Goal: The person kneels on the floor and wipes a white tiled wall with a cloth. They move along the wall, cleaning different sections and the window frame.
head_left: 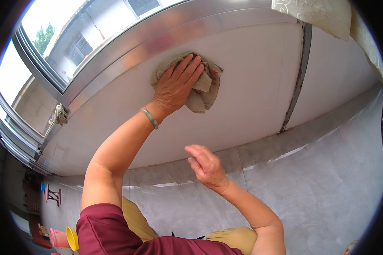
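Observation:
My left hand (pixel 178 87) presses a bunched beige-grey cloth (pixel 208 95) against the smooth white panel (pixel 255 76) below the window. Its fingers lie stretched over the cloth, whose loose folds spread out on the right, with a small red mark on one. A pale green bangle (pixel 149 118) circles the left wrist. Lower and to the right, my right hand (pixel 207 168) hovers apart from the panel, its fingers loosely bent and the thumb a little away from them. Nothing shows in it.
A metal window frame (pixel 110 51) runs above the panel, and a crumpled rag (pixel 61 114) lies at its left end. A dark vertical seam (pixel 299 76) divides the panel. Patterned curtain (pixel 315 17) hangs top right. A small stool (pixel 53 194) and a pink bucket (pixel 58 238) stand on the grey floor (pixel 319 191).

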Available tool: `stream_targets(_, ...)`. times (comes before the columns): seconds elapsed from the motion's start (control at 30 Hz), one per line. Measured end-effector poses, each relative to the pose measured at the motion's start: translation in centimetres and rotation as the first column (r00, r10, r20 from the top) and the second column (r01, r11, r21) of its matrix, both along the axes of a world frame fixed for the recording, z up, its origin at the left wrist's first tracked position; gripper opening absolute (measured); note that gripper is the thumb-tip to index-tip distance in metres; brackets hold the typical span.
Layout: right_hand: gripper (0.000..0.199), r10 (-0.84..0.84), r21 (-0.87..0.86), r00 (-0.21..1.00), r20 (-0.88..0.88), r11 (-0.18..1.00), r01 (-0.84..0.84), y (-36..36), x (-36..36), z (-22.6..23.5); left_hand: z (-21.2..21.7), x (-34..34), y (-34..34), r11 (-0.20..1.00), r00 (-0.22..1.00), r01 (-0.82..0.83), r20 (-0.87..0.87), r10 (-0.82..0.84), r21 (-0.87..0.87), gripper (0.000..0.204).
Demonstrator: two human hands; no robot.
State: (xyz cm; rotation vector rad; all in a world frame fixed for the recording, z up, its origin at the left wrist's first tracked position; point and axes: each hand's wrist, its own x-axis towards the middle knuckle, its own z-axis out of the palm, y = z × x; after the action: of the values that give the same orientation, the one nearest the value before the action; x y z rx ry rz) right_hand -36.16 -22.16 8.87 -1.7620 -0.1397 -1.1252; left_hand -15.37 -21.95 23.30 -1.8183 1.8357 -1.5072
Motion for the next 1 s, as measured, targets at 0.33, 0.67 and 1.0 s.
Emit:
stream_targets(0.33,0.055,-0.440,-0.033,0.884,0.158,0.892,0.450,-7.0,12.0,6.4,3.0,-0.7,1.7,0.922,0.761,0.382,-0.588,-0.275,0.065,0.053)
stream_targets(0.67,0.060,-0.803,-0.024,0.417,0.425,0.451,0.892,-6.2,19.3,7.6,-5.7,-8.4,29.3,0.848,0.466,0.485,-0.884,-0.041,0.216,0.026)
stream_targets(1.0,0.034,-0.278,-0.640,0.758,0.590,0.411,0.649,8.2,21.7,19.5,-11.4,-6.3,38.6,0.940,0.154,0.332,-0.988,0.027,0.078,0.032)
